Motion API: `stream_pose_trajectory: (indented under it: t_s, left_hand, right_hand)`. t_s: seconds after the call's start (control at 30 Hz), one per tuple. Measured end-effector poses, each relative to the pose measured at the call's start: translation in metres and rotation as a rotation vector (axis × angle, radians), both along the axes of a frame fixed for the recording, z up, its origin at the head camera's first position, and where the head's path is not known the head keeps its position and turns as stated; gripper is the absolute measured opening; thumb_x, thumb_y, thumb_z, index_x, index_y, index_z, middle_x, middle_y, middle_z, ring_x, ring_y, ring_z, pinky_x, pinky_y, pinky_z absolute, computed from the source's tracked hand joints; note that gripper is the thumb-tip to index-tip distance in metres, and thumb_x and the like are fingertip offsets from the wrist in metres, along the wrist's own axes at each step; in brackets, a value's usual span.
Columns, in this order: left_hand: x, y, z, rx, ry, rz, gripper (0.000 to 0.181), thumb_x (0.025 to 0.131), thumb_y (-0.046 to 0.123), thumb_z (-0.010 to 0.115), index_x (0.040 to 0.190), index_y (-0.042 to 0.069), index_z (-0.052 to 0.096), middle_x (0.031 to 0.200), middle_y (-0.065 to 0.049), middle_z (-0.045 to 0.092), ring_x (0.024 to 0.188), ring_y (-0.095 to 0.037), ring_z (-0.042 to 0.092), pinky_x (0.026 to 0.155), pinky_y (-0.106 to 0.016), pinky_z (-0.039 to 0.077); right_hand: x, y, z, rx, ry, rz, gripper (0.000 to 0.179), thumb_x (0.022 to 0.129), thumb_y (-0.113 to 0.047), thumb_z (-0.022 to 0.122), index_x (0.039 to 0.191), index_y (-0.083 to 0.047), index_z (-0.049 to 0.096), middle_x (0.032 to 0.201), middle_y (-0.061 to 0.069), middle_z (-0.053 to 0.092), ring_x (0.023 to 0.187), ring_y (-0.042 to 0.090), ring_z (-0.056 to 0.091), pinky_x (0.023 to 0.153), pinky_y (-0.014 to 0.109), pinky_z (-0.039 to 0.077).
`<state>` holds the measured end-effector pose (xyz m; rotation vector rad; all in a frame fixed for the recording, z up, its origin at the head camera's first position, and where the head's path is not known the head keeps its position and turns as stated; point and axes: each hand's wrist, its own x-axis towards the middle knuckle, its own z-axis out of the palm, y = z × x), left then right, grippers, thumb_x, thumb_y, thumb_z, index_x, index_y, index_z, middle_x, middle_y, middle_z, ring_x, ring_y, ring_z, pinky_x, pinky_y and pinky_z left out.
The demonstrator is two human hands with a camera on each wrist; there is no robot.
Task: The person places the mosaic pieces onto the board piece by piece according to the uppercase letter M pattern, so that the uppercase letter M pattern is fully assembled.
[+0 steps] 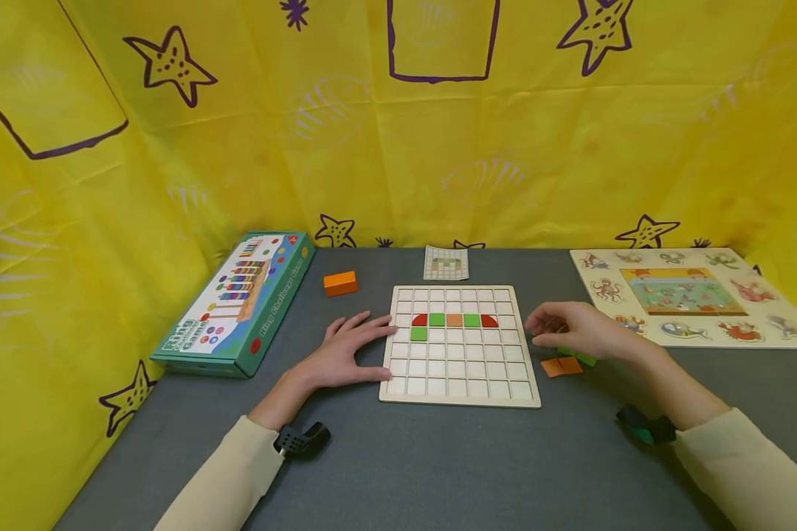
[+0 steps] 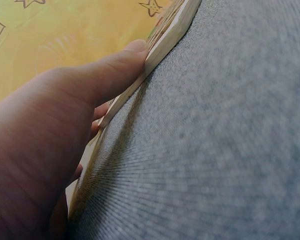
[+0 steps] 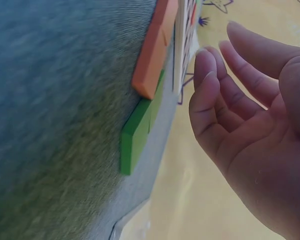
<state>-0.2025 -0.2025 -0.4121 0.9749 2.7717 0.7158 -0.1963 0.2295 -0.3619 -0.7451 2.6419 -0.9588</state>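
A wooden grid board (image 1: 465, 369) lies on the table. In one row it bears a red rounded tile (image 1: 420, 320), a green tile (image 1: 437, 319), an orange tile (image 1: 454, 320), another green tile (image 1: 471, 320) and a second red tile (image 1: 488, 321). Below the left end sits one more green tile (image 1: 418, 334). My left hand (image 1: 352, 352) touches the board's left edge with fingers spread. Off the right edge hovers my right hand (image 1: 581, 330), its fingers loosely bent around nothing. Loose orange tiles (image 3: 152, 60) and green tiles (image 3: 136, 132) lie beneath it.
A small pattern card (image 1: 446, 263) lies behind the board. To its left are an orange block (image 1: 341, 284) and a green-sided game box (image 1: 239, 299). A sea-animal puzzle board (image 1: 697, 295) lies at the back right, before a yellow curtain (image 1: 412, 162).
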Motion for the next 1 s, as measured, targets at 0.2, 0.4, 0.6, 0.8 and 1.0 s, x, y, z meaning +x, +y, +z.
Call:
stream_pose_trajectory:
  t_s: [0.2, 0.4, 0.6, 0.8, 1.0]
  left_hand:
    - [0.001, 0.001, 0.000, -0.004, -0.005, 0.002, 0.077, 0.088, 0.058, 0.071, 0.153, 0.024, 0.048, 0.163, 0.003, 0.032, 0.151, -0.035, 0.014, 0.113, -0.064, 0.002]
    - [0.000, 0.001, -0.001, -0.007, -0.004, 0.005, 0.077, 0.088, 0.058, 0.071, 0.153, 0.024, 0.048, 0.163, 0.004, 0.032, 0.151, -0.034, 0.014, 0.113, -0.064, 0.002]
    - [0.000, 0.000, 0.000, -0.015, -0.001, 0.009, 0.078, 0.088, 0.059, 0.071, 0.153, 0.026, 0.047, 0.163, 0.005, 0.031, 0.151, -0.034, 0.014, 0.113, -0.064, 0.003]
    - [0.000, 0.001, 0.000, -0.019, -0.002, 0.005, 0.079, 0.087, 0.060, 0.070, 0.154, 0.026, 0.047, 0.163, 0.005, 0.031, 0.151, -0.034, 0.014, 0.112, -0.064, 0.003]
    - [-0.001, 0.000, -0.001, -0.033, -0.004, 0.010, 0.080, 0.087, 0.063, 0.069, 0.154, 0.027, 0.045, 0.163, 0.006, 0.031, 0.152, -0.031, 0.013, 0.113, -0.063, 0.002]
  right_hand:
    - [0.008, 0.007, -0.003, 0.004, -0.053, 0.026, 0.024, 0.094, -0.019, 0.075, 0.113, -0.006, 0.068, 0.099, -0.003, 0.066, 0.089, 0.016, 0.060, 0.078, 0.030, 0.051]
    - [0.017, 0.012, -0.007, 0.008, -0.054, 0.061, 0.029, 0.091, -0.026, 0.078, 0.111, -0.008, 0.068, 0.094, -0.006, 0.065, 0.083, 0.012, 0.059, 0.074, 0.028, 0.051]
    - [0.019, 0.016, -0.012, 0.031, 0.031, 0.117, 0.023, 0.090, -0.024, 0.079, 0.106, -0.010, 0.070, 0.090, -0.007, 0.061, 0.079, 0.008, 0.055, 0.070, 0.027, 0.049]
    - [0.020, 0.015, -0.014, 0.032, 0.069, 0.152, 0.017, 0.090, -0.019, 0.080, 0.102, -0.011, 0.070, 0.092, -0.007, 0.060, 0.080, 0.007, 0.055, 0.071, 0.028, 0.050]
    - [0.019, 0.013, -0.014, 0.034, 0.066, 0.148, 0.015, 0.089, -0.017, 0.080, 0.098, -0.014, 0.069, 0.093, -0.005, 0.058, 0.079, 0.008, 0.055, 0.070, 0.027, 0.049]
